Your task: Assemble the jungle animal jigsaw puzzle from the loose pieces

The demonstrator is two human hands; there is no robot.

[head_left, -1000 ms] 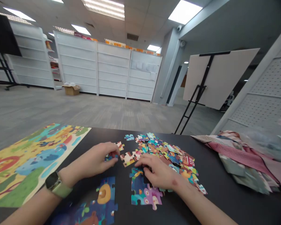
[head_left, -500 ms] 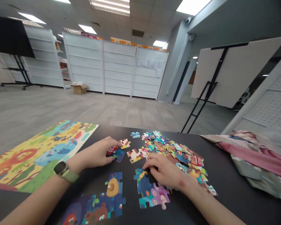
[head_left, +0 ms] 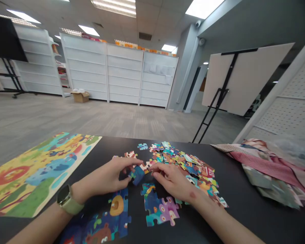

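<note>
My left hand (head_left: 114, 174) pinches a dark blue jigsaw piece (head_left: 137, 175) between thumb and fingers, tilted just above the table. My right hand (head_left: 169, 178) is close beside it, fingers bent and a little apart, its fingertips at the brown-and-white cow pieces (head_left: 145, 168). Whether it touches them I cannot tell. Below my right hand lies a joined section with a purple monster (head_left: 169, 210). Nearer my left wrist is a larger joined dark blue section with a lion and a bear (head_left: 101, 232). Another cow piece (head_left: 130, 154) lies beyond my left hand.
A heap of loose jigsaw pieces (head_left: 183, 162) spreads behind my right hand. One light blue piece (head_left: 142, 146) lies apart at the back. A colourful animal picture sheet (head_left: 45, 169) covers the table's left side. Crumpled fabric and plastic (head_left: 266, 169) lie at the right.
My left hand has moved right, lifting the dark blue piece off the table. My right hand has shifted slightly left and away from me, off the purple monster section. The view has turned slightly right.
</note>
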